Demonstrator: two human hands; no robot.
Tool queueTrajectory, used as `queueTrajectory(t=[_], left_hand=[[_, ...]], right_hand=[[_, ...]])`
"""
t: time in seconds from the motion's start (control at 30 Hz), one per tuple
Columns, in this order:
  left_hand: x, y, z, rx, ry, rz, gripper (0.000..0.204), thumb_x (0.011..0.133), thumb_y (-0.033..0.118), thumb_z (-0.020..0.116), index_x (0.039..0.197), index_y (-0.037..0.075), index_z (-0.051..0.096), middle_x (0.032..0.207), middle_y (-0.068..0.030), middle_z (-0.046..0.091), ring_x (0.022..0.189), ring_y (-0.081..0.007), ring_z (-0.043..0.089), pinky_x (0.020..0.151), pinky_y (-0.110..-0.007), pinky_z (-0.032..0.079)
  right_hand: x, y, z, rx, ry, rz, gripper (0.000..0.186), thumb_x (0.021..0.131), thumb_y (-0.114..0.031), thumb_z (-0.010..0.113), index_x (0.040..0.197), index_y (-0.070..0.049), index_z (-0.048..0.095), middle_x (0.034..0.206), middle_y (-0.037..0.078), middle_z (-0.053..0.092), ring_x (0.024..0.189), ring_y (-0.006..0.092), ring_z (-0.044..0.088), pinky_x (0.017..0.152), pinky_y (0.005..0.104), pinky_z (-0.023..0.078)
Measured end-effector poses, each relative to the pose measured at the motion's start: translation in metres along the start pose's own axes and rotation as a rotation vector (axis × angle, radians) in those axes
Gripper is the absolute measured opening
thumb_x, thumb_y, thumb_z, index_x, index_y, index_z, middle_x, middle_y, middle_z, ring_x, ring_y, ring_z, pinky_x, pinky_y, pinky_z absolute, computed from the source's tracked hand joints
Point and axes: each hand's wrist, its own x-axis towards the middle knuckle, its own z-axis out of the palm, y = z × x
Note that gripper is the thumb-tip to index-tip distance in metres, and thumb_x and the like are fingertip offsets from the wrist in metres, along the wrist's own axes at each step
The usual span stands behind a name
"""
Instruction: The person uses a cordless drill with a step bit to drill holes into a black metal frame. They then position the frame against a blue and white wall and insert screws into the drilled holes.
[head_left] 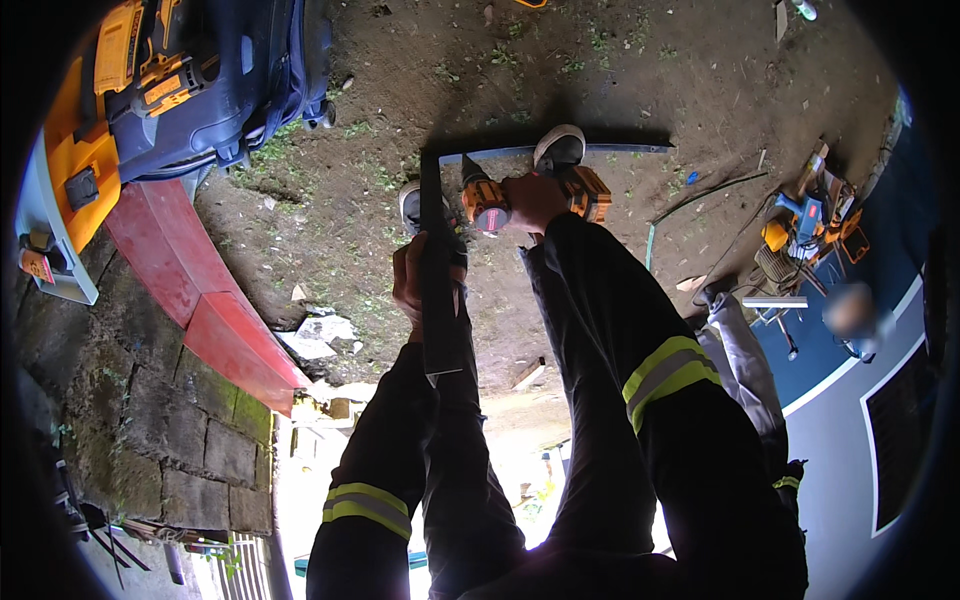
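My right hand (536, 202) is wrapped round the grip of an orange-and-black cordless drill (486, 203). The drill's dark nose points forward, close to the corner where two metal bars meet. My left hand (408, 285) grips a long dark metal bar (441, 310) that runs toward me. At its far end this bar meets a second metal bar (620, 149), which lies crosswise on the ground, roughly at a right angle. My right shoe (559, 147) rests at the crosswise bar; my left shoe (411, 205) is beside the held bar. Whether the drill tip touches metal cannot be made out.
Dirt ground with weeds surrounds me. Left stand a blue bag (215, 85), yellow tools (118, 50) and a red metal piece (165, 240). At right are a tool pile (810, 225), a thin strip (705, 188) and another person's grey-clad leg (745, 370) near a blue-and-grey wall (850, 390).
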Motion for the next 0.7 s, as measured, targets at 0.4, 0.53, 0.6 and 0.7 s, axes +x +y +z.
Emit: queueTrajectory(t=[0.4,0.53,0.6,0.7], left_hand=[[-0.007,-0.012,-0.001,-0.102,-0.043,-0.093,0.046,0.080,0.016,0.077,0.122,0.003,0.065,0.094,-0.0099,0.068,0.079,-0.0278,0.069,0.063,-0.038,0.059],[-0.008,-0.010,-0.003,-0.121,-0.019,-0.084,0.049,0.080,0.015,0.077,0.125,0.002,0.063,0.097,-0.0107,0.066,0.082,-0.0286,0.070,0.064,-0.038,0.059],[-0.003,-0.009,-0.005,-0.154,-0.044,-0.078,0.051,0.079,0.015,0.078,0.127,0.002,0.063,0.101,-0.0113,0.066,0.086,-0.0289,0.070,0.066,-0.037,0.059],[0.005,-0.012,-0.018,-0.189,-0.162,-0.094,0.055,0.078,0.017,0.081,0.129,0.004,0.064,0.108,-0.0133,0.065,0.096,-0.0294,0.069,0.073,-0.036,0.059]], right_hand=[[-0.071,0.006,-0.006,0.312,0.246,-0.146,0.043,0.080,-0.031,0.079,0.110,-0.006,0.062,0.086,0.018,0.073,0.081,0.0400,0.073,0.071,0.0487,0.058],[-0.111,0.004,-0.043,0.382,0.316,-0.146,0.041,0.081,-0.029,0.080,0.112,-0.009,0.061,0.089,0.016,0.072,0.083,0.0385,0.073,0.070,0.0483,0.058],[-0.092,0.006,-0.060,0.352,0.407,-0.220,0.044,0.081,-0.031,0.081,0.114,-0.010,0.060,0.088,0.014,0.071,0.084,0.0367,0.073,0.071,0.0482,0.057],[-0.038,0.009,-0.074,0.159,0.550,-0.293,0.048,0.080,-0.031,0.083,0.116,-0.009,0.059,0.089,0.013,0.070,0.085,0.0351,0.071,0.074,0.0494,0.053]])
